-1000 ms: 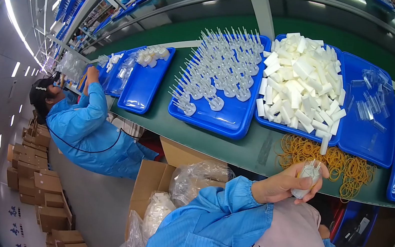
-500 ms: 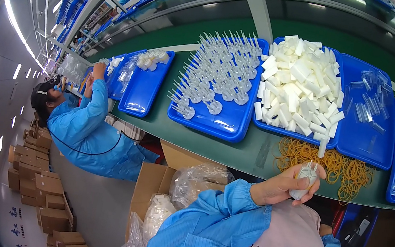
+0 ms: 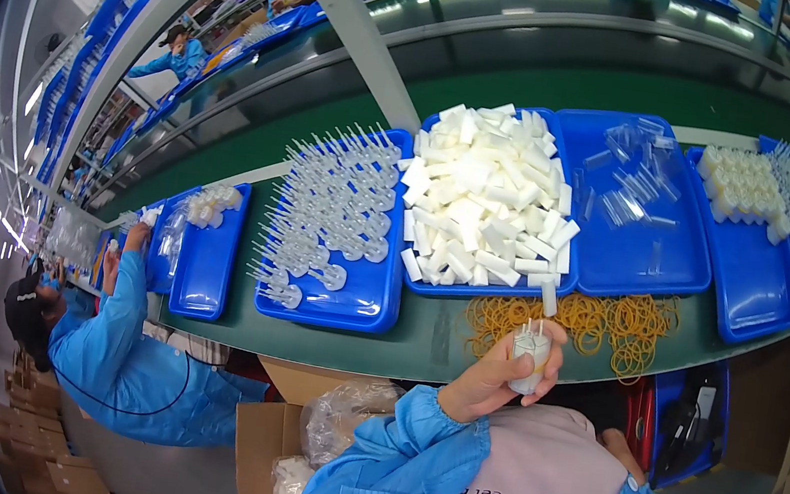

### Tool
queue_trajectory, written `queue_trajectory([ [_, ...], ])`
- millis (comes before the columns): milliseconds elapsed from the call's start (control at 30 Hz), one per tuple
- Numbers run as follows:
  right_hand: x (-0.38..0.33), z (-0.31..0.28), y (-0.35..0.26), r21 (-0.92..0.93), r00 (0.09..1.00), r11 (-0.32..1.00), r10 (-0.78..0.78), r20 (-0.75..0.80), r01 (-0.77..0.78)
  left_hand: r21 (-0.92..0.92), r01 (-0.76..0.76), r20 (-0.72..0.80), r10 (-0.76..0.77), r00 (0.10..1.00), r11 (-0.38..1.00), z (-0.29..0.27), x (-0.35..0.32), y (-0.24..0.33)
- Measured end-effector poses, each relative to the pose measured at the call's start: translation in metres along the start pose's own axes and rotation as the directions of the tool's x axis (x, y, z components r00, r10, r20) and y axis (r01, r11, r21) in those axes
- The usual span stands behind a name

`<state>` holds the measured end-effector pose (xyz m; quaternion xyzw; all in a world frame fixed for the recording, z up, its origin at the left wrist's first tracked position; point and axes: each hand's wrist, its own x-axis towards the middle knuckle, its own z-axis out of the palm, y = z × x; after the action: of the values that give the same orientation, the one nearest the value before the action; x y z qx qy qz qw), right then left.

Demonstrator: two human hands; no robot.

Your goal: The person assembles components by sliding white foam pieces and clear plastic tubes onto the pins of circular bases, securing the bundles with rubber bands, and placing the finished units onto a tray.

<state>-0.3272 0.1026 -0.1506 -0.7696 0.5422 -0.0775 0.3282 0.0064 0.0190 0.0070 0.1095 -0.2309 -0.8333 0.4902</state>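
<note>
My left hand (image 3: 488,376) is closed around a whitish cylindrical piece (image 3: 528,357) with thin prongs rising from its top, in front of the table edge. A yellowish tint shows on its side. Just beyond it, a single white foam block (image 3: 549,299) hangs over the near rim of the tray full of white foam blocks (image 3: 482,199). Tan rubber bands (image 3: 629,341) lie loosely heaped near my left hand. Low at the right, beside my body, only part of my right hand (image 3: 624,449) shows; its fingers are hidden.
Blue trays line the green table: one with clear pronged plastic parts (image 3: 328,217), one with clear tubes (image 3: 637,180), one with white cylindrical parts (image 3: 746,190). A co-worker in blue (image 3: 128,351) sits at the left. An open carton (image 3: 265,451) stands by my left arm.
My view has swung to the right, so the trays sit farther left and more shows at the far right. My left hand still holds the pronged piece. The right hand shows slightly more.
</note>
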Motion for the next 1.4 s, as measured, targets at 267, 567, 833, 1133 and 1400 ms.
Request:
queue_trajectory([
  [267, 0.029, -0.122, -0.101, 0.357, 0.928, 0.933, 0.089, -0.361, 0.049, 0.535, 0.000, -0.143, 0.091, 0.985, 0.845, 0.012, 0.018, -0.002],
  [567, 0.130, -0.205, -0.184, 0.364, 0.833, 0.752, -0.462, -0.303, 0.549, 0.242, 0.172, -0.191, -0.127, 0.973, 0.955, 0.013, 0.029, 0.001],
  [833, 0.162, -0.196, -0.174, 0.511, 0.804, 0.626, -0.519, -0.292, 0.590, 0.268, 0.203, -0.261, -0.132, 0.956, 0.942, 0.014, 0.026, -0.007],
  [1133, 0.151, -0.193, -0.176, 0.333, 0.803, 0.780, -0.335, -0.493, 0.530, 0.312, 0.161, -0.317, -0.057, 0.947, 0.936, 0.014, 0.033, -0.010],
  [1400, 0.157, -0.181, -0.170, 0.926, 0.987, 0.345, -0.097, -0.131, 0.157, 0.317, 0.109, -0.303, -0.009, 0.953, 0.942, 0.010, 0.033, -0.012],
])
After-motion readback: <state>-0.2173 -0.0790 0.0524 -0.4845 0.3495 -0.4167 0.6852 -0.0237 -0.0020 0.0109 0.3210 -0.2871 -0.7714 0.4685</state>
